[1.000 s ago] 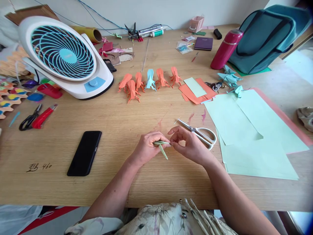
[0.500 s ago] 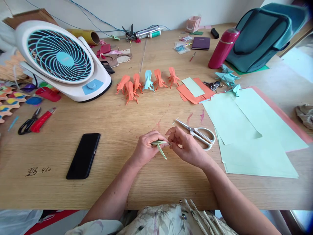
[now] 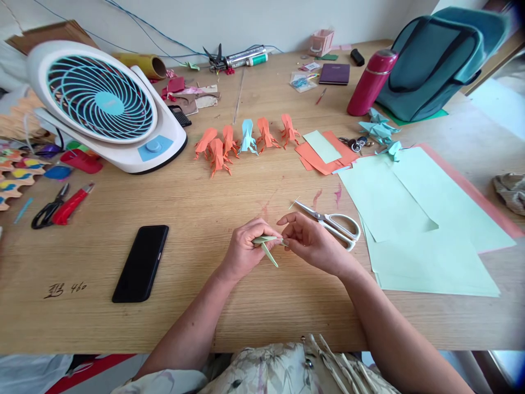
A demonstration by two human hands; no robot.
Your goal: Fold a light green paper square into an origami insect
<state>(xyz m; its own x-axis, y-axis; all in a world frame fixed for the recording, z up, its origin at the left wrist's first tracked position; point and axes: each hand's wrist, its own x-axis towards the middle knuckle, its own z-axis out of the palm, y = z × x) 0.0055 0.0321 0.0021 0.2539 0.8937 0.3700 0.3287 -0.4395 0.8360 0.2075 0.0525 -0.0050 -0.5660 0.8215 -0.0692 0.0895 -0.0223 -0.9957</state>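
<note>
My left hand (image 3: 246, 246) is closed around a small folded green paper piece (image 3: 267, 247), whose pointed flap sticks down toward me. My right hand (image 3: 311, 241) pinches the right end of the same piece with thumb and fingertips. Both hands hover just above the wooden table (image 3: 229, 306) near its front edge. White-handled scissors (image 3: 334, 223) lie right behind my right hand. Farther back stands a row of folded paper figures (image 3: 246, 139), several orange and one blue.
Pale green paper sheets (image 3: 422, 230) cover the right side. A black phone (image 3: 141, 262) lies at the left front. A white and blue fan (image 3: 106, 104) stands back left, a red bottle (image 3: 371, 82) and teal bag (image 3: 438, 60) back right. Black scissors and a red cutter (image 3: 59, 205) lie far left.
The hands have stayed in place on the green piece, with only small finger shifts. The camera has moved slightly.
</note>
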